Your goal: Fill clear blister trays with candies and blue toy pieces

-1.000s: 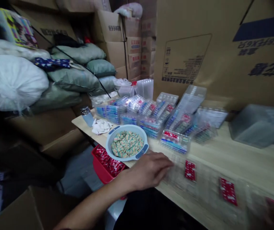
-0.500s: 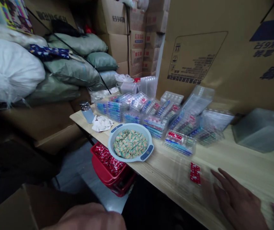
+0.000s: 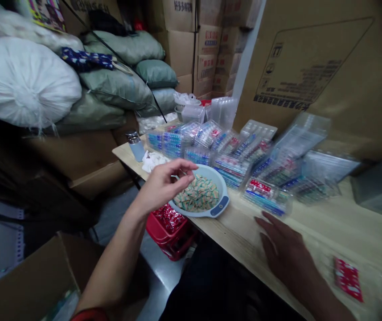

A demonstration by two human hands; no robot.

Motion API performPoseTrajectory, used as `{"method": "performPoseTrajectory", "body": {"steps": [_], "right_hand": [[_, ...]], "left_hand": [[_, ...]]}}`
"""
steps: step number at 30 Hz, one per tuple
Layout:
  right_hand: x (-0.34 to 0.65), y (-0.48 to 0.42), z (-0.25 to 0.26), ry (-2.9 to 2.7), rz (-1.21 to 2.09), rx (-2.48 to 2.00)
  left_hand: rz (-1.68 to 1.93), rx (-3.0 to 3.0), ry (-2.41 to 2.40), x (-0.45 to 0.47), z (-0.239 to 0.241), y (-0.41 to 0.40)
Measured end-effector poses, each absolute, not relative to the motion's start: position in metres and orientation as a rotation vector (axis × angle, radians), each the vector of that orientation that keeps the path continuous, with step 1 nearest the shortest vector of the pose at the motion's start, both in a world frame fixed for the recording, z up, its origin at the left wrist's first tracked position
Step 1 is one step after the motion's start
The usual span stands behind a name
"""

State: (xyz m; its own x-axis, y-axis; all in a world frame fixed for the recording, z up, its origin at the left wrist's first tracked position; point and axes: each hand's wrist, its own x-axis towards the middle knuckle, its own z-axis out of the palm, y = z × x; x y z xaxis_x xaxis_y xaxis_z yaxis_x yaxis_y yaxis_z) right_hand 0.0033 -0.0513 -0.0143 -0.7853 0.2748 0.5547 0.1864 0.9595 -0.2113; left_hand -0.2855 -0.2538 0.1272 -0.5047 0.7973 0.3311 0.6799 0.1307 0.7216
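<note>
My left hand (image 3: 164, 183) hovers over the left rim of a light blue bowl (image 3: 218, 208) full of small wrapped pieces (image 3: 199, 198). Its fingers curl loosely toward the pieces, and I cannot see anything held in them. My right hand (image 3: 286, 252) lies flat on the wooden table (image 3: 354, 232), fingers stretched out, empty, just in front of a clear plastic pack (image 3: 266, 196) with red and blue contents. A red label card (image 3: 347, 277) lies to its right, blurred.
Rows of filled clear packs (image 3: 211, 147) cover the table's back. A red basket (image 3: 167, 229) of red sachets sits below the table edge. A small jar (image 3: 136, 145) and white scraps (image 3: 154, 160) lie at the left corner. Sacks (image 3: 26, 84) and cardboard boxes (image 3: 311, 62) surround.
My left hand rose from below the view and reached over the bowl. My right hand slid left along the table. The camera turned, shifting the scene right.
</note>
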Motion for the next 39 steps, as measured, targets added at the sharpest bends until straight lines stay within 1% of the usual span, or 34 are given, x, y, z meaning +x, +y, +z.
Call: {"method": "performPoseTrajectory", "body": {"steps": [1,3,4,5,7,11,17,18,20,22,24,26,28,33,39], "right_hand": [[-0.015,-0.064,-0.005,-2.507,0.217,-0.260],[-0.048,-0.089,0.012,-2.569,0.270,-0.144],[-0.062,-0.100,0.019,-2.605,0.292,-0.102],[-0.074,-0.108,0.024,-2.638,0.311,-0.063],[-0.092,-0.119,0.030,-2.689,0.340,-0.005],[-0.107,-0.117,0.031,-2.738,0.410,0.011],[-0.125,-0.085,0.023,-2.638,0.653,-0.159],[-0.132,-0.080,0.021,-2.603,0.713,-0.173],[-0.147,-0.071,0.017,-2.522,0.849,-0.211],[-0.166,-0.065,0.013,-2.429,1.024,-0.322],[-0.185,-0.061,0.010,-2.311,1.229,-0.506],[-0.201,-0.058,0.007,-2.192,1.413,-0.638],[-0.212,-0.057,0.005,-2.093,1.494,-0.706],[-0.220,-0.059,-0.005,-2.026,1.385,-0.678],[-0.210,-0.067,-0.009,-1.936,1.366,-0.485]], "left_hand": [[1.059,1.522,2.408,-0.293,0.115,-0.241],[0.421,1.516,2.657,-0.309,0.088,-0.213],[0.206,1.471,2.714,-0.316,0.075,-0.200],[0.101,1.452,2.736,-0.323,0.063,-0.188],[0.055,1.450,2.747,-0.332,0.043,-0.173],[0.132,1.502,2.724,-0.341,0.027,-0.170],[0.370,1.461,2.775,-0.351,0.030,-0.181],[0.487,1.423,2.752,-0.352,0.031,-0.182],[0.920,1.226,2.538,-0.351,0.032,-0.182],[1.384,0.904,2.072,-0.346,0.033,-0.181],[1.615,0.649,1.650,-0.339,0.033,-0.178],[1.696,0.540,1.457,-0.332,0.032,-0.175],[1.728,0.503,1.416,-0.326,0.031,-0.172],[1.714,0.469,1.413,-0.323,0.027,-0.170],[1.721,0.327,1.216,-0.330,0.033,-0.173]]}}
